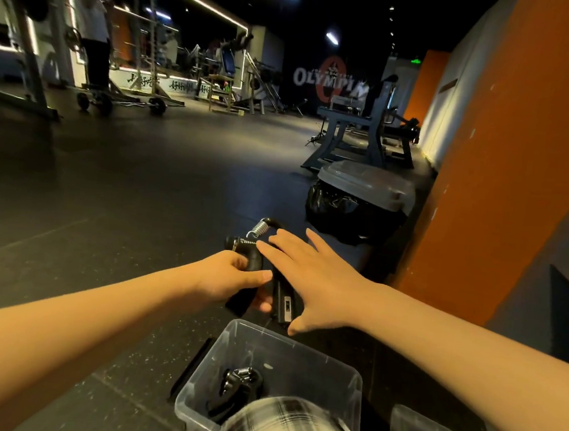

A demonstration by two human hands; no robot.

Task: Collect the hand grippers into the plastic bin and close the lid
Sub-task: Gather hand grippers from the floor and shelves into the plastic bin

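A gripper (pixel 254 263) is being clutched in the left hand (pixel 227 277)'s curled fingers, the right hand (pixel 315 283)'s fingers being held outspread over it, at twelve o'clock from the bin (pixel 301 361).

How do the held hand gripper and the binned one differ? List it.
The held hand gripper is gripped by the left hand; the binned hand gripper lies untouched. The held one hangs outside, beyond the plastic bin; the binned one rests inside it. Both are black with a metal spring.
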